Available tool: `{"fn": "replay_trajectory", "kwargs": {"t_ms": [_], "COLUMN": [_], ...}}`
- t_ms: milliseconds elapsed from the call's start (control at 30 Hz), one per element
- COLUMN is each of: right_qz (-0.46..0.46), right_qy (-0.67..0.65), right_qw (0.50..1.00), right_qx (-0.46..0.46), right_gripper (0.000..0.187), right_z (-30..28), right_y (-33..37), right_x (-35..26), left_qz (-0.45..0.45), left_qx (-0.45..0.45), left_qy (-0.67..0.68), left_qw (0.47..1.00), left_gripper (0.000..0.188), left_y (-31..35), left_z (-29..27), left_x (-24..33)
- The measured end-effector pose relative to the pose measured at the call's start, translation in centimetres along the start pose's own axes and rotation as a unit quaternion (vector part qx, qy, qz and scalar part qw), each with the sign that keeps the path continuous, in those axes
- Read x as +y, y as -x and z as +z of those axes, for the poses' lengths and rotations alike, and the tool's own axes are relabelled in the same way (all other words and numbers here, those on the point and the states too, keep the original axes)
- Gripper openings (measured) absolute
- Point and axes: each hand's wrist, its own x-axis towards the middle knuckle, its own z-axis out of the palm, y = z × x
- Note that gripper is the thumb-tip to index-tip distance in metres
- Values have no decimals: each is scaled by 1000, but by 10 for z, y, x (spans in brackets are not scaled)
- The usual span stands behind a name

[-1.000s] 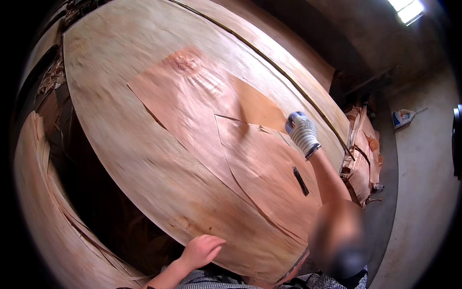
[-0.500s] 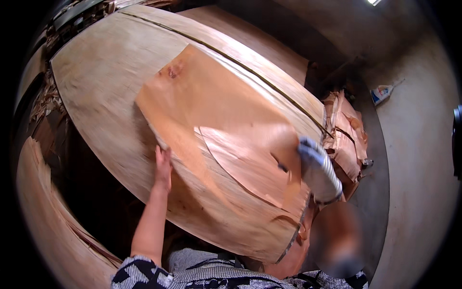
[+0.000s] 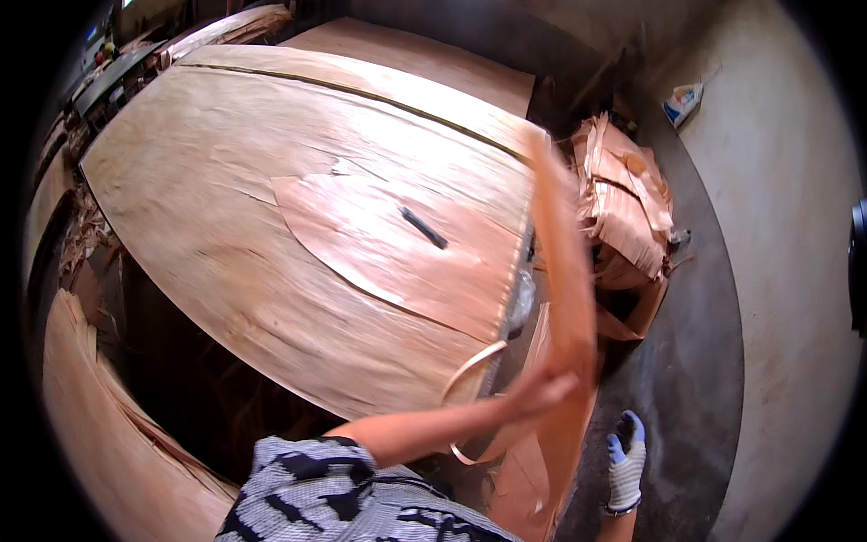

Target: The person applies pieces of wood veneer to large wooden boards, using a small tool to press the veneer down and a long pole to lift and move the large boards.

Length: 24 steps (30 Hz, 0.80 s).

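My bare left hand (image 3: 544,390) is across my body at the right, closed on a thin orange-brown veneer sheet (image 3: 567,298) that stands nearly edge-on and is blurred by motion. Lower right, my right hand (image 3: 625,470) wears a white glove with blue fingertips. Its fingers are apart and hold nothing. A large pale veneer stack (image 3: 226,217) fills the middle, with a pinkish veneer piece (image 3: 361,235) flat on top. On that piece rests a dark, narrow bar-like tool (image 3: 423,228). A thin curled strip (image 3: 471,366) hangs at the stack's near right corner.
A tied bundle of reddish veneer scraps (image 3: 628,194) sits on the floor beyond the stack's right end. Further right lies a white and blue packet (image 3: 684,104) by the wall. Another curved veneer pile (image 3: 108,425) stands at the left. More sheets (image 3: 415,59) lie behind.
The orange-brown sheet has come off the stack to the right, uncovering the pinkish piece and the dark tool. My left hand swung right with it; my gloved right hand let go and moved down.
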Motion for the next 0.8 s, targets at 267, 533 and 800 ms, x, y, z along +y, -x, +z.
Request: {"fn": "replay_trajectory", "kwargs": {"t_ms": [267,533,800], "right_qz": [57,98,-10], "right_qy": [-184,49,236], "right_qw": [972,937,937], "right_qx": [135,331,259], "right_gripper": [37,35,39], "right_z": [-134,-264,-318], "right_y": [38,-62,-280], "right_x": [177,248,250], "left_qz": [63,-57,-150], "left_qx": [-221,-160,16], "left_qy": [-40,-255,-386], "left_qw": [972,952,910], "left_gripper": [32,29,26], "left_y": [-46,-145,-289], "left_z": [209,128,34], "left_x": [-68,-152,-212]}}
